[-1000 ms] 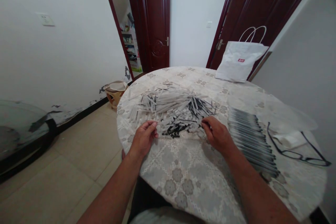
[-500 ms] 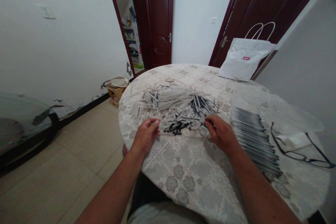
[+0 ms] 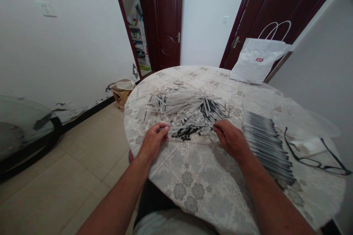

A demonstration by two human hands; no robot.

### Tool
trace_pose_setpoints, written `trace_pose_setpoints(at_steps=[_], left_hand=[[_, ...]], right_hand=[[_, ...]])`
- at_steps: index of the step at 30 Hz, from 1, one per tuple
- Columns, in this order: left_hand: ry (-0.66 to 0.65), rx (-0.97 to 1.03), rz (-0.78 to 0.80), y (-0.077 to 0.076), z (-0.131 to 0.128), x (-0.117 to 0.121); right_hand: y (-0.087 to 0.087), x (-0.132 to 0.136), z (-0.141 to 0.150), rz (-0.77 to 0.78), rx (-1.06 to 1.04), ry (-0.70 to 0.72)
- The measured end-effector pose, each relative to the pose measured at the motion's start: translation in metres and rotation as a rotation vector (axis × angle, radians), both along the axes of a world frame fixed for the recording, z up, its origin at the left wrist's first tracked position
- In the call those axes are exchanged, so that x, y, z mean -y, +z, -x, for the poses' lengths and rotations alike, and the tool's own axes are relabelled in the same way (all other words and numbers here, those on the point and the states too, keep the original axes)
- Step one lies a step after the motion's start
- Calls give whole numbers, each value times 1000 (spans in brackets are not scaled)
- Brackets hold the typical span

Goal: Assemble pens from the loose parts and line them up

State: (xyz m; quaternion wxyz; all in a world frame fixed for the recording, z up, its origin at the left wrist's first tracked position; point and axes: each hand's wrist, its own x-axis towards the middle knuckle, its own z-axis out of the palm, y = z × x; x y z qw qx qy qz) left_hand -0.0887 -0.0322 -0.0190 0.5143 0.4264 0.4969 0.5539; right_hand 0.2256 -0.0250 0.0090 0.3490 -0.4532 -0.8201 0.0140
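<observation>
No text, brand or number can be read with certainty. A small red label (image 3: 259, 60) on the white carrier bag (image 3: 249, 69) bears pale characters, too small and blurred to make out; marks on the green-and-white carton (image 3: 142, 63) in the doorway are equally illegible.

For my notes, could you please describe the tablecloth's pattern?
The pale tablecloth shows grey flowers, clearest in the head view.

Your head camera faces forward and down, close over the table (image 3: 193, 170) at lower centre. Doors (image 3: 165, 14) stand farther off, upper frame.
</observation>
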Motion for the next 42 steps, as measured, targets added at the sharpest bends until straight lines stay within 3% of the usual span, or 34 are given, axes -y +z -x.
trace_pose_setpoints(at_steps=[4, 7, 11, 15, 19, 26, 32, 35, 39, 42], left_hand=[[-58, -168, -31, 3, 0, 3], [-115, -168, -40, 4, 0, 4], [-152, 19, 7, 5, -2, 6], [-266, 272, 72, 8, -3, 10], [-353, 358, 164, 12, -1, 14], [-421, 471, 281, 10, -9, 23], [-496, 508, 312, 12, -33, 33], [-432, 579, 310, 11, -42, 34], [-297, 610, 313, 10, -44, 31], [-225, 642, 314, 10, -42, 30]], right_hand=[[2, 4, 9, 9, -43, 46], [-1, 10, 25, 73, -123, 130], [-5, 19, 48, 248, -279, 217], [-8, 25, 60, 530, -471, 230], [-9, 27, 63, 800, -713, 305], [-12, 27, 61, 987, -768, 389], [-14, 26, 64, 892, -675, 338], [-12, 21, 58, 779, -654, 232], [-10, 8, 37, 369, -489, -102], [-13, 1, 25, 146, -194, -161]])
